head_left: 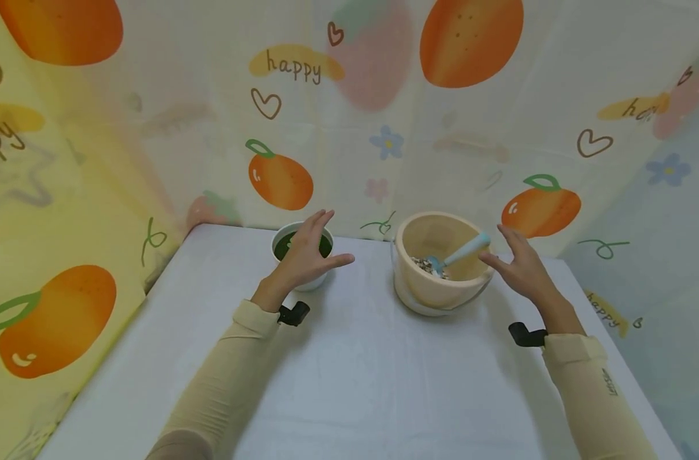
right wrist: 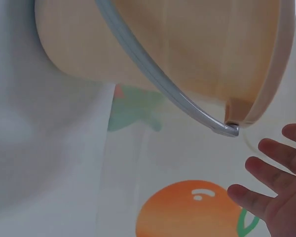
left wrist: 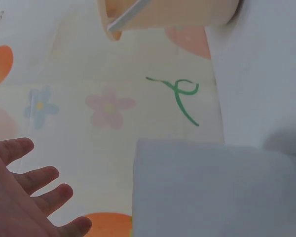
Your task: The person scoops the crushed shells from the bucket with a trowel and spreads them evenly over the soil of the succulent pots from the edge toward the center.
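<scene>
My left hand [head_left: 305,255] hovers over a white pot [head_left: 310,285] with something dark green inside, its fingers extended and thumb held apart. In the left wrist view, the fingers of that hand [left wrist: 27,197] are spread beside the pot's white wall [left wrist: 212,192]; I see no grip on it. To the right, a cream bucket [head_left: 430,295] stands upright, with a light blue shovel [head_left: 467,248] leaning inside among grey-white bits [head_left: 424,264]. Close to the bucket's right rim, my right hand [head_left: 523,271] is held with fingers spread, apart from the rim in the right wrist view.
A white cloth covers the table [head_left: 384,383]. Behind it hangs a curtain [head_left: 338,140] printed with oranges, hearts and flowers, close to the pot and bucket. The bucket's grey carrying handle [right wrist: 158,76] hangs down along its side.
</scene>
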### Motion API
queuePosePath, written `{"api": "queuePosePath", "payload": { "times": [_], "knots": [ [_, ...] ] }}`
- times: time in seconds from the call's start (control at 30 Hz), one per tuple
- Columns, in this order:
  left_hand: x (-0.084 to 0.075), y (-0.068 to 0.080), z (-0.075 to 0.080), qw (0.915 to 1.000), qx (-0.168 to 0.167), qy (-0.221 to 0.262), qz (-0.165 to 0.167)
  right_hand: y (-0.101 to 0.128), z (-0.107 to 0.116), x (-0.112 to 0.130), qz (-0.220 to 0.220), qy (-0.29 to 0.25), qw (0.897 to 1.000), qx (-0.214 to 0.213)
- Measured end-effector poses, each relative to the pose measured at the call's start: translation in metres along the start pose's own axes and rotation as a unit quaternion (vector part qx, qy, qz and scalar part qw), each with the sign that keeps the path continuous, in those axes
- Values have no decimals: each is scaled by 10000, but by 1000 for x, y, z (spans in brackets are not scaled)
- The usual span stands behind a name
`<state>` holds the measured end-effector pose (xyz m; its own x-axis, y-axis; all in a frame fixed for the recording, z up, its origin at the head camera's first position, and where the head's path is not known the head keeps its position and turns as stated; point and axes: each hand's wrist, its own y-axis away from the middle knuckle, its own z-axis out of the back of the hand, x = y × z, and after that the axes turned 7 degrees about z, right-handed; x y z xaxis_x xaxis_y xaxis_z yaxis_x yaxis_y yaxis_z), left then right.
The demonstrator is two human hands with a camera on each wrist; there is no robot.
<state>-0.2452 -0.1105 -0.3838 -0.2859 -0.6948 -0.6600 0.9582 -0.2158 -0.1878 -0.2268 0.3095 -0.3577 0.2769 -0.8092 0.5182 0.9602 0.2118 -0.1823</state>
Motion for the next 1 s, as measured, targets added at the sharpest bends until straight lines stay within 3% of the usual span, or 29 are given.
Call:
{"api": "queuePosePath", "payload": {
  "times": [0.57,0.83,1.0],
  "knots": [
    [-24,-9,-24,9993,243,235,-154,-12,-4,-8,78,9,10000,60],
    [-33,-14,-40,9989,347,101,-307,-18,-9,-9,91,40,9999,115],
    [-37,-19,-51,9988,419,68,-232,-20,-10,-11,44,21,9999,111]
  ]
}}
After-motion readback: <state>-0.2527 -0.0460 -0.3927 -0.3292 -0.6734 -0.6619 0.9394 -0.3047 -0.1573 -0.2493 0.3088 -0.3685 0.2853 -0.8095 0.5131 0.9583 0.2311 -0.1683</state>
